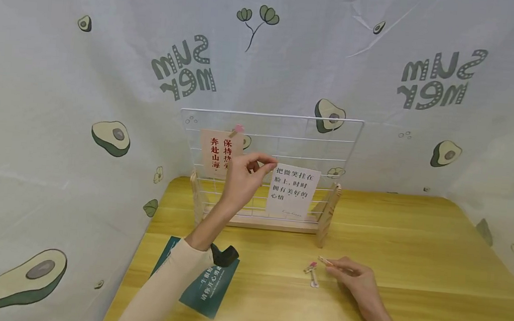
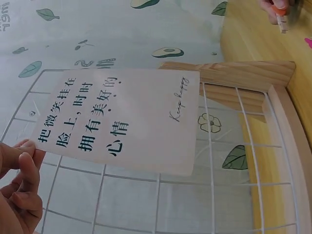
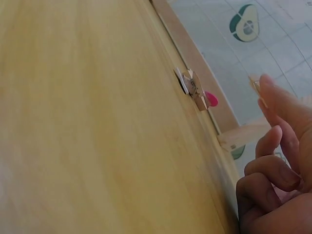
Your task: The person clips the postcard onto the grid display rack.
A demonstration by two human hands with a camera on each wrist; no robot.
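Up by the wire grid rack (image 1: 269, 114), my left hand (image 1: 243, 179) pinches a white card (image 1: 292, 203) by its upper left corner, thumb against fingertips. Dark printed characters cover the card, which overlaps the grid's right half; in the left wrist view the card (image 2: 151, 131) tilts in front of the wires. Low over the table, my right hand (image 1: 358, 282) pinches a small wooden clothespin (image 1: 325, 261) between thumb and index finger. Its other fingers curl loosely in the right wrist view. Beside it on the table lie a pink-topped clothespin (image 1: 309, 269) and a pale clothespin (image 1: 314, 281).
A cream card (image 1: 207, 164) with red characters hangs on the grid's left side under a pink-topped clip (image 1: 239, 129). Wooden feet (image 1: 326, 221) support the grid. Dark green cards (image 1: 210, 295) lie on the table (image 1: 273, 303) below my left forearm. A printed cloth (image 1: 293, 47) hangs behind.
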